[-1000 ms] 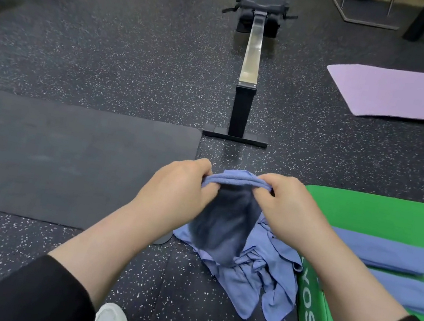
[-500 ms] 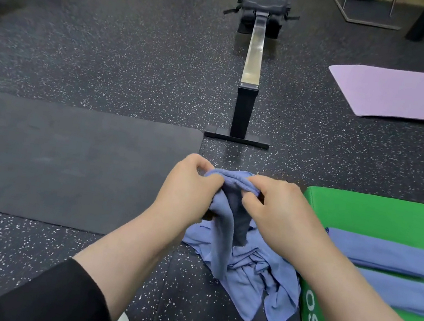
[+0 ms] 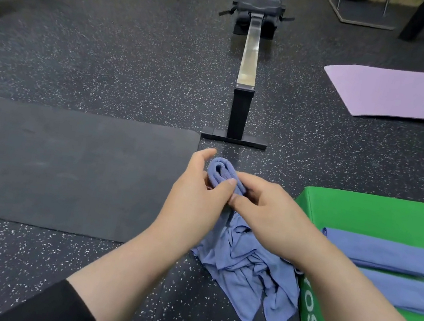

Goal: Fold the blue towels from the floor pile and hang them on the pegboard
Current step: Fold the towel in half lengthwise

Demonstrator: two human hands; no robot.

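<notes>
Two hands on one blue towel (image 3: 224,173): your right hand (image 3: 271,214) is curled round its bunched top fold, thumb and fingers pinching it, while your left hand (image 3: 197,194) sits against the left side with thumb pressed on the cloth and forefinger lifted free, so that grip looks loose. You hold it up above the floor pile (image 3: 246,271), probably to let the tail hang and find an edge before folding. The pile lies crumpled on the speckled floor (image 3: 110,61), tight against the green mat (image 3: 379,217), which keeps the reach short. Two folded towels (image 3: 379,252) lie side by side on that mat, likely staged there as a clean flat spot until hanging. Pegboard isn't in view. Judging by that, you're partway: two folded, one in hand, more in the pile, nothing hung yet. Rowing machine (image 3: 249,55) stands ahead, well apart.
</notes>
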